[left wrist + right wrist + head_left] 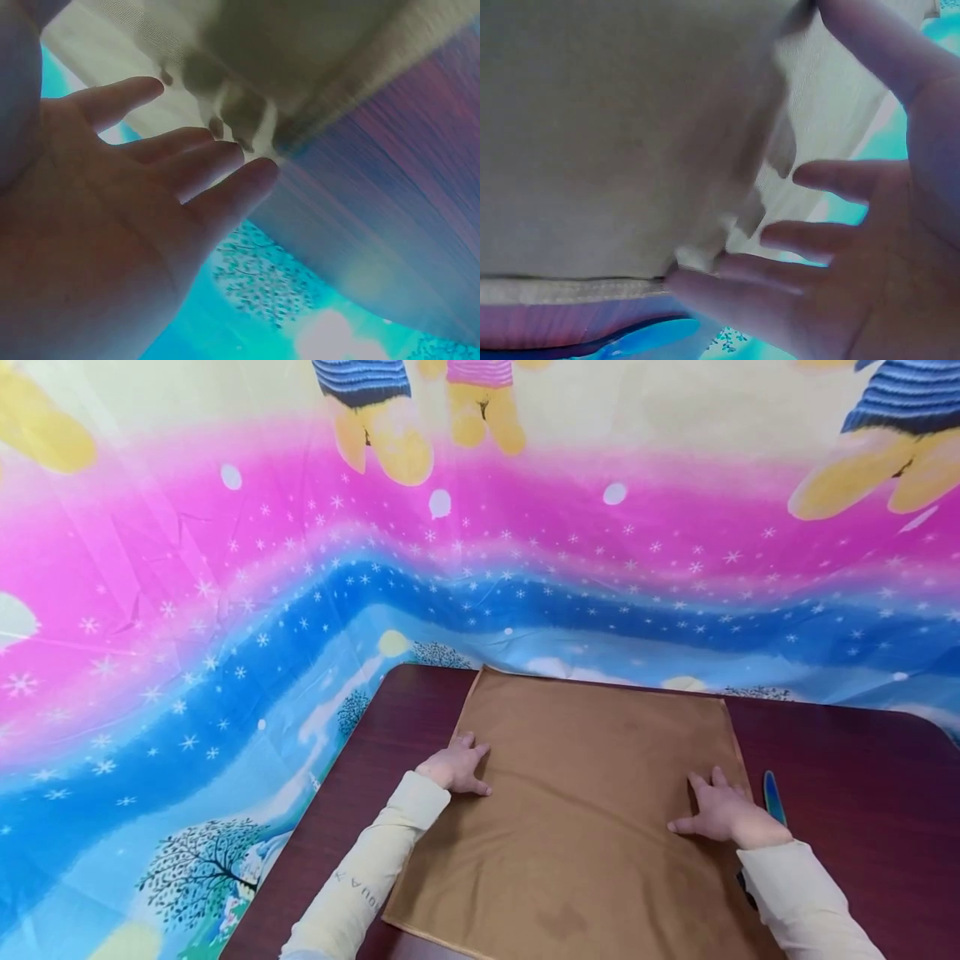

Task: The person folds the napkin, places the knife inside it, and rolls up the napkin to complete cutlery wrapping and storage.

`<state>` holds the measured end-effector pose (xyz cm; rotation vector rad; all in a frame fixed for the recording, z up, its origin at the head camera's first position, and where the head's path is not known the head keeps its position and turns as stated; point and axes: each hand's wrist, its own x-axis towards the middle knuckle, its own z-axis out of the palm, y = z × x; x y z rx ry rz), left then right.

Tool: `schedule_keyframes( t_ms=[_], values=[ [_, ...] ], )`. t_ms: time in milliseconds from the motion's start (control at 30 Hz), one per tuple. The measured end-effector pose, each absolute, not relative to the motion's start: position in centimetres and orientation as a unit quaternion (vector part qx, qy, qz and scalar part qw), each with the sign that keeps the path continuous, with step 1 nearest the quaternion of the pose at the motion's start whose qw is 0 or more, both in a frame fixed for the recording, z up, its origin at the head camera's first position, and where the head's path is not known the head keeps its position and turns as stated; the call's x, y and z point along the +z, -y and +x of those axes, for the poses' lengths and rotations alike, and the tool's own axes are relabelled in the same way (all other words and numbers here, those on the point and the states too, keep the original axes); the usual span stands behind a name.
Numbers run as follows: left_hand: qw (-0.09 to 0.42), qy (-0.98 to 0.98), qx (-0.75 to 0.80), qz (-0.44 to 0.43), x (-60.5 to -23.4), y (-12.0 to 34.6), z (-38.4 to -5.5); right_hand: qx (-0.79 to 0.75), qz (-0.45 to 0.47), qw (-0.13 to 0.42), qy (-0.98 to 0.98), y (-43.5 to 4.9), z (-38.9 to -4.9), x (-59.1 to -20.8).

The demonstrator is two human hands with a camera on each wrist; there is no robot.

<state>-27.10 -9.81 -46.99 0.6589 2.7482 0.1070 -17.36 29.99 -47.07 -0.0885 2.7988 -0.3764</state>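
A brown cloth with a stitched hem lies spread over a dark reddish table, with faint creases across its middle. Near its left edge is my left hand, fingers spread; in the left wrist view the fingers reach out straight, fingertips at the cloth. My right hand is by the cloth's right edge, fingers apart. From the right wrist, the fingertips meet the cloth close to its hem. Neither hand grips anything.
A shiny blue-green blade-like object lies on the table just right of the cloth, partly hidden by the right wrist. Behind the table hangs a printed backdrop in pink and blue.
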Motion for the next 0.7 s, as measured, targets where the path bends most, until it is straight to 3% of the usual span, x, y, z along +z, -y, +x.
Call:
schedule_keyframes(
  t_ms=[300, 700],
  values=[
    [0.211, -0.942, 0.068, 0.251, -46.8, 9.5, -24.3, -0.137, -0.047, 0.151, -0.978, -28.7, -16.4, -47.1],
    [0.202, -0.948, 0.034, 0.243, -47.4, 10.7, -23.1, -0.157, -0.032, 0.191, -0.968, -28.9, -16.2, -47.4]
  ],
)
